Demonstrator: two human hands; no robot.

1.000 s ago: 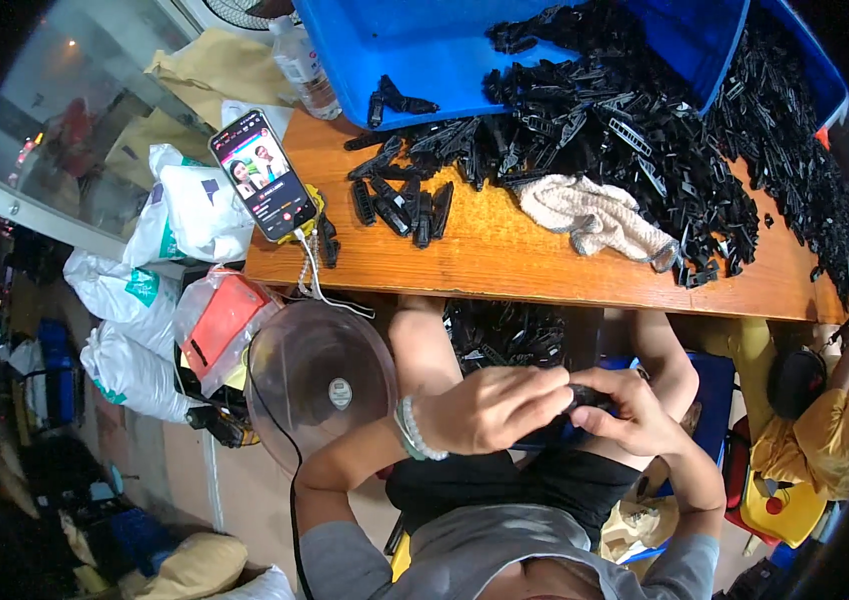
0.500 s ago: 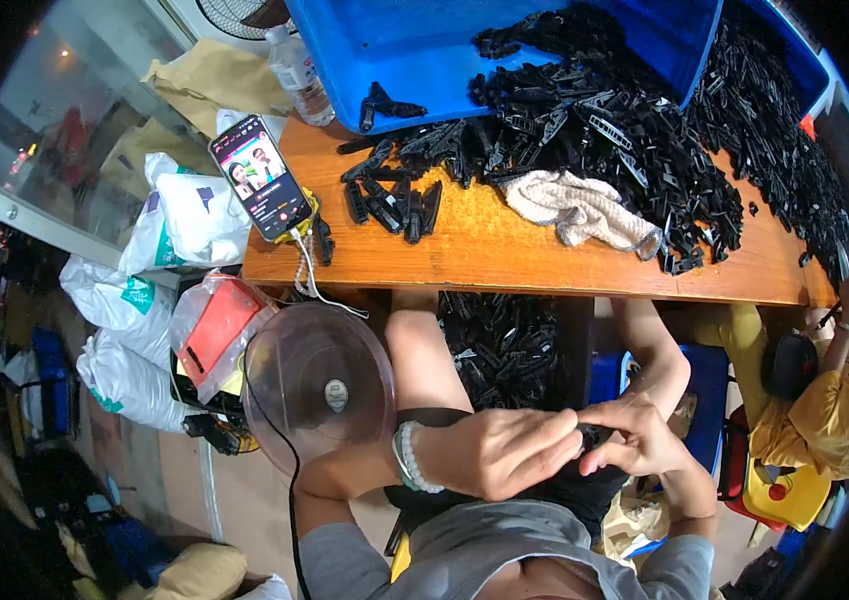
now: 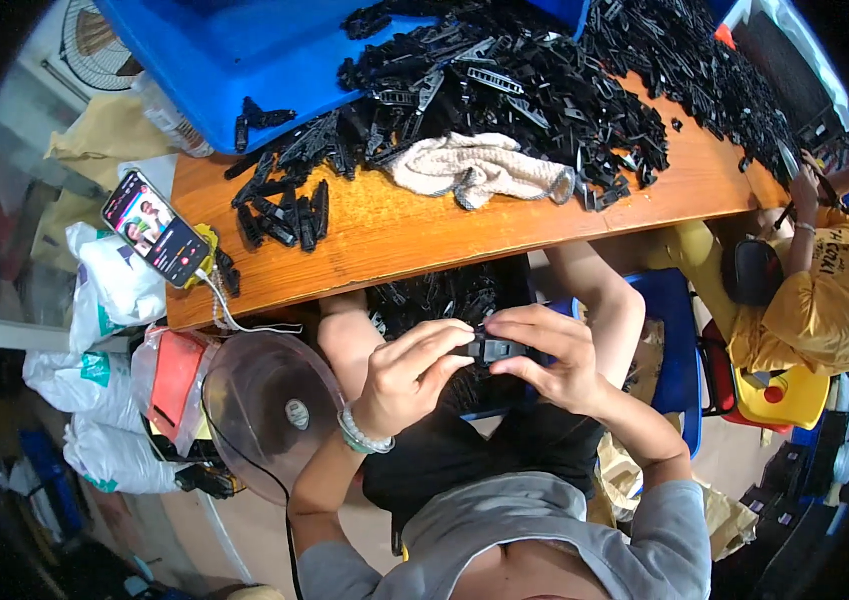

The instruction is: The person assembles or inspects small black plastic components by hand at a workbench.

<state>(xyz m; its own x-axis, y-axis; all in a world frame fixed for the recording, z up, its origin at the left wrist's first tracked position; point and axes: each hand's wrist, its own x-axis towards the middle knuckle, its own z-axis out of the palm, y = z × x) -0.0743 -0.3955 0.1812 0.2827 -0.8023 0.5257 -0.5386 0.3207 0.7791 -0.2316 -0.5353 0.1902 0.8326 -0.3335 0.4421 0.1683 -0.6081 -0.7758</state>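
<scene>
Between my fingertips, above my lap, is a small black plastic part [image 3: 491, 349]. My left hand [image 3: 413, 375], with beaded bracelets at its wrist, pinches one end of it. The other end is pinched by my right hand [image 3: 551, 350]. On the wooden table [image 3: 385, 250] ahead lies a big heap of similar black plastic pieces [image 3: 535, 90]. Several more pieces [image 3: 290, 215] form a small group near its left part. A crumpled whitish cloth [image 3: 475, 172] rests in front of the heap.
A blue bin [image 3: 245, 70] lies tipped toward the heap. At left are a propped phone [image 3: 157, 230] with a cable, a bottle [image 3: 170, 115], white bags [image 3: 120, 280] and a clear round tub [image 3: 270, 415]. Another person in a yellow top [image 3: 825, 300] sits at far right.
Both hands have moved forward and left, away from my body, and the black part now shows more plainly between them. The whole view has swung, so the table appears further left and tilted.
</scene>
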